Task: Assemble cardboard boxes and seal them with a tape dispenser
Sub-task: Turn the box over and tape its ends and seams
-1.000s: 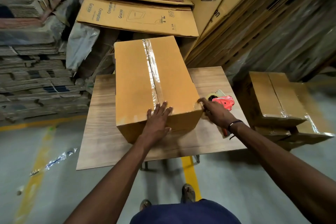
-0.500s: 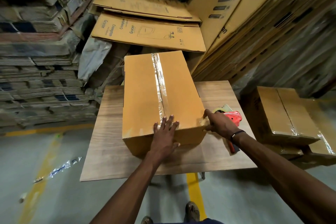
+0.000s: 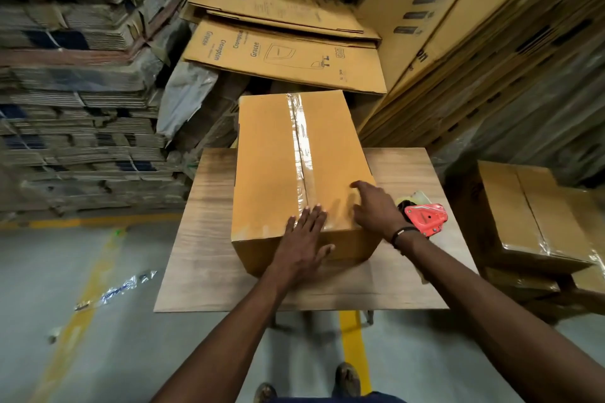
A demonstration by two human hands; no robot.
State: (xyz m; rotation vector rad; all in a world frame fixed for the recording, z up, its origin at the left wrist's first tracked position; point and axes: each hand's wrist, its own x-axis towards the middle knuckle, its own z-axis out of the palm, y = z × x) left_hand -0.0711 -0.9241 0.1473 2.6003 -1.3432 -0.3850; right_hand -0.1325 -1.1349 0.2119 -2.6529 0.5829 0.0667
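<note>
On the wooden table (image 3: 203,239) in the middle of the scene sits the cardboard box (image 3: 271,167), flaps down, a shiny strip of clear tape (image 3: 299,137) running along the centre seam from the far edge to the near one. The left hand (image 3: 302,249) lies flat over the near top edge of the box, fingers straight and close together, fingertips on the near end of the tape, palm draped down the front face. The right hand (image 3: 375,209) is over the near right corner of the top, fingers spread and loosely extended, index finger reaching toward the seam, gripping nothing; whether the palm actually touches the cardboard I cannot tell. A dark band (image 3: 401,234) circles that wrist.

Just beside the box on its right, on the table, there is the tape dispenser (image 3: 425,219), red body with a roll behind it, partly hidden by the right wrist and held by neither hand.

Off to the right, lower than the table, sealed boxes (image 3: 530,219) are stacked, tape gleaming on their seams. Beyond the table, flattened cartons (image 3: 284,56) printed with lettering lie in a pile, more lean upright at the far right, and bundled cardboard sheets (image 3: 75,108) fill the left. On the grey floor (image 3: 114,353), yellow lines and a crumpled scrap of clear film (image 3: 119,288) at near left. The person's feet show at the bottom edge.
</note>
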